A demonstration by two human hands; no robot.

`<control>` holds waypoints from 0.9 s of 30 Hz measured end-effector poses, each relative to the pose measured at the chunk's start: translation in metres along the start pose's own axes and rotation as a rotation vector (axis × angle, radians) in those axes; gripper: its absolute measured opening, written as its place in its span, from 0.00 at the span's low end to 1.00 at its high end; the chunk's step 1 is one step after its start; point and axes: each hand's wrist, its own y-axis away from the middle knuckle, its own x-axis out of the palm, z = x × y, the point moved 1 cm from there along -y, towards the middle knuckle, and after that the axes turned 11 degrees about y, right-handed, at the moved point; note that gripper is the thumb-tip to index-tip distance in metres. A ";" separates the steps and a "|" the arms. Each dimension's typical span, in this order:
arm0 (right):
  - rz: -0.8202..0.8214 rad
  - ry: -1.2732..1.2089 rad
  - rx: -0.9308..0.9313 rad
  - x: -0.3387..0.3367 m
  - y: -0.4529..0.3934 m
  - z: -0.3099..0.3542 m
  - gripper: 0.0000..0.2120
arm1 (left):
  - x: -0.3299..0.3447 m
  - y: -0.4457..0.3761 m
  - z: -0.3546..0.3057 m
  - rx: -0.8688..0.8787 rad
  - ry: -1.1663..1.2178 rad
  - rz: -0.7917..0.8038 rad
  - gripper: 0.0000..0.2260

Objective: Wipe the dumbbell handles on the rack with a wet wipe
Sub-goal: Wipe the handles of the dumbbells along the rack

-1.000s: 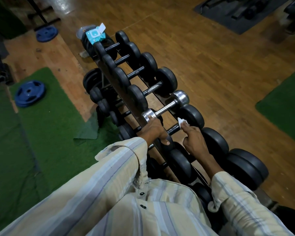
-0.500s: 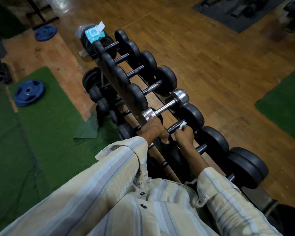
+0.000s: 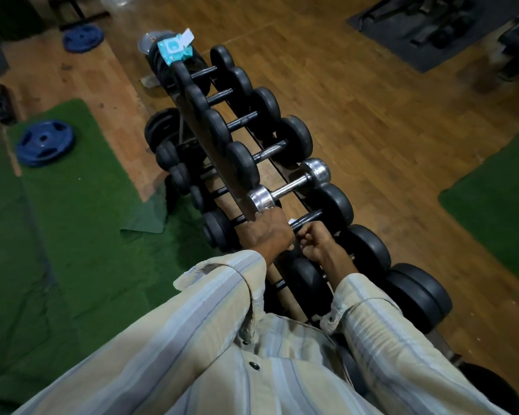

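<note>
A long rack (image 3: 198,127) holds a row of black dumbbells running away from me, with one chrome dumbbell (image 3: 288,187) among them. My left hand (image 3: 267,232) grips the near end of a black dumbbell just below the chrome one. My right hand (image 3: 319,244) is curled round that dumbbell's dark handle (image 3: 307,218), close against my left hand. The white wipe is hidden inside my right fist. A blue wet-wipe pack (image 3: 174,49) lies on the far end of the rack.
Smaller dumbbells fill a lower tier (image 3: 186,178) on the left side. Two blue weight plates (image 3: 44,142) lie on the floor and the green mat (image 3: 72,205) at left. Wooden floor (image 3: 387,130) stretches to the right, with another green mat (image 3: 498,211) at the right edge.
My right hand has slid along the dumbbell handle towards my left hand, and the white wipe no longer shows. My left hand has stayed in place.
</note>
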 end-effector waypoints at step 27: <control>-0.087 0.005 -0.249 -0.039 0.095 -0.035 0.01 | 0.001 0.059 0.043 0.366 0.549 -0.003 0.06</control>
